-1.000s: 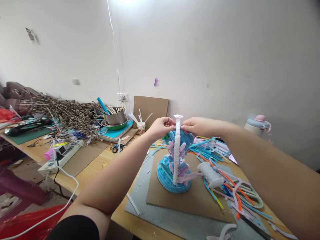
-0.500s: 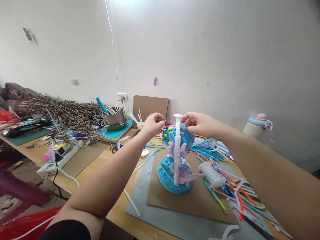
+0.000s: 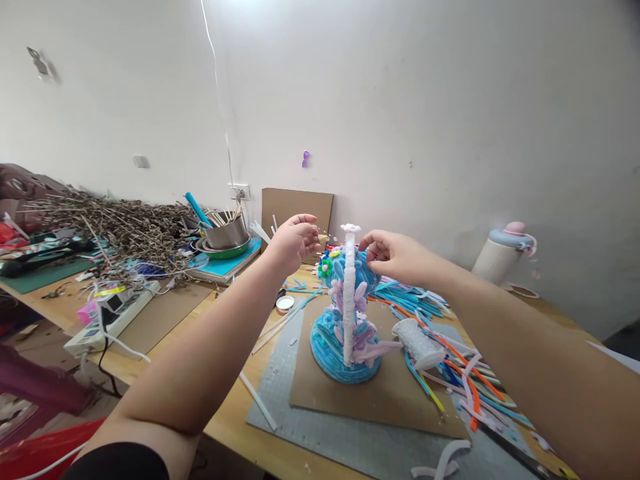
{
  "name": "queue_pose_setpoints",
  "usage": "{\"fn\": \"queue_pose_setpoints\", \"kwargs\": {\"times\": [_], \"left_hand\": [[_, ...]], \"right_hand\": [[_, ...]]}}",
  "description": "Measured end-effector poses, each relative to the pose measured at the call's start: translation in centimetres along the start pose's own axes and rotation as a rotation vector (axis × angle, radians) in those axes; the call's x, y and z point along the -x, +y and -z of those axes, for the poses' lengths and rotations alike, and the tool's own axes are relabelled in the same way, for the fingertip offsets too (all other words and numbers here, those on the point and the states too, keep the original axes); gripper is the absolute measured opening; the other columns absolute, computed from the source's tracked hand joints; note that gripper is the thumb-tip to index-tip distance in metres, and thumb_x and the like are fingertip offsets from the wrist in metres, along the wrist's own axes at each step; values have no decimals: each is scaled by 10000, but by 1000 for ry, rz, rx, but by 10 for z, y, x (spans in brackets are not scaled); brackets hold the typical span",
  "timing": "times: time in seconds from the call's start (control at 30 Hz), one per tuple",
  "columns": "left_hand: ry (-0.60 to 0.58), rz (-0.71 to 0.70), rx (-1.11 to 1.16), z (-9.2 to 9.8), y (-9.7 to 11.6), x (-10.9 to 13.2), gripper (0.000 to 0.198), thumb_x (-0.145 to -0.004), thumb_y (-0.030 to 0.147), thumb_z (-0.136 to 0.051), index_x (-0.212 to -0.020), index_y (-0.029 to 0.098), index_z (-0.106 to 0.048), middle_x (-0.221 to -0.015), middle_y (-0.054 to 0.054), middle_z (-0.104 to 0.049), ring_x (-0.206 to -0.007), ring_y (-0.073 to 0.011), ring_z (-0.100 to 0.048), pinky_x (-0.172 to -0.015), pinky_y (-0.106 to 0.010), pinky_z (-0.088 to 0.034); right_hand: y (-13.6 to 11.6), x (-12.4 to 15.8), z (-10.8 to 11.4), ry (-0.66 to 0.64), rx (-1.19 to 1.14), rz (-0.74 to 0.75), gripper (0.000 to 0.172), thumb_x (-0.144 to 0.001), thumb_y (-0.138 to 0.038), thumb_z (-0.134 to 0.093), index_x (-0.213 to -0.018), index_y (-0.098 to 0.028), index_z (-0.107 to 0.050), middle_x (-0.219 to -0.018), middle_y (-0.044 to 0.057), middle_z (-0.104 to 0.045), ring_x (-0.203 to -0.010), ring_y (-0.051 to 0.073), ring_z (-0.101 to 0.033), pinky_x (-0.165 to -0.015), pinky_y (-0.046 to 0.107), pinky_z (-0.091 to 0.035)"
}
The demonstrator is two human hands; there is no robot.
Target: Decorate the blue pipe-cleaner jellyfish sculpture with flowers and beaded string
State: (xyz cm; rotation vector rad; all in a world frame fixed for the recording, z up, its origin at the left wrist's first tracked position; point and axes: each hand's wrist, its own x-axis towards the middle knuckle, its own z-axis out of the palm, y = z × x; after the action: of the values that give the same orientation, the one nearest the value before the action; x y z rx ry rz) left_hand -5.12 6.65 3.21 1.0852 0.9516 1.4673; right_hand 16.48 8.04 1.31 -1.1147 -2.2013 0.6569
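Observation:
A fuzzy blue craft piece [image 3: 345,373] with a round base, pink petals and a tall white post [image 3: 349,300] stands upright on a brown cardboard sheet [image 3: 320,393]. My left hand [image 3: 300,241] is raised left of the post's top, its fingers curled around a thin strand with small clear beads [image 3: 327,237]. Right of the post, my right hand [image 3: 383,252] has its fingertips pinched beside the blue upper part; what they hold is too small to make out. Green, yellow and blue flowers [image 3: 326,267] sit on the piece's upper left.
A spool of clear beads [image 3: 419,343] lies right of the piece among coloured fuzzy stems [image 3: 470,380]. Further right stands a bottle [image 3: 503,253]. At the left are a metal bowl [image 3: 227,235], dried stalks [image 3: 135,227] and a power strip [image 3: 115,323].
My left hand has moved up and left, away from the post, with its fingers looser. The strand of beads now shows between the hands. The whole view has shifted slightly.

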Motion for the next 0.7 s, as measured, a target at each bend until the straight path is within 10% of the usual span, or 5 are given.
{"fn": "queue_pose_setpoints", "kwargs": {"times": [0.33, 0.7], "left_hand": [[-89, -118, -104, 4, 15, -7, 269, -582, 127, -634, -825, 182, -534, -659, 44, -505, -445, -35, -378, -395, -178, -165], [95, -569, -824, 10, 40, -14, 192, -638, 112, -570, -808, 172, -634, -751, -8, -544, -572, -98, -432, -558, -258, -318]], "right_hand": [[0, 15, 6, 47, 65, -15, 246, -686, -165, -529, -929, -197, -549, -696, -13, -570, -631, 136, -528, -564, 253, -399], [-12, 23, 5, 54, 124, -70, 189, -721, -237, -571, -899, -183, -602, -805, 28, -610, -709, 156, -532, -628, 265, -410]]}}
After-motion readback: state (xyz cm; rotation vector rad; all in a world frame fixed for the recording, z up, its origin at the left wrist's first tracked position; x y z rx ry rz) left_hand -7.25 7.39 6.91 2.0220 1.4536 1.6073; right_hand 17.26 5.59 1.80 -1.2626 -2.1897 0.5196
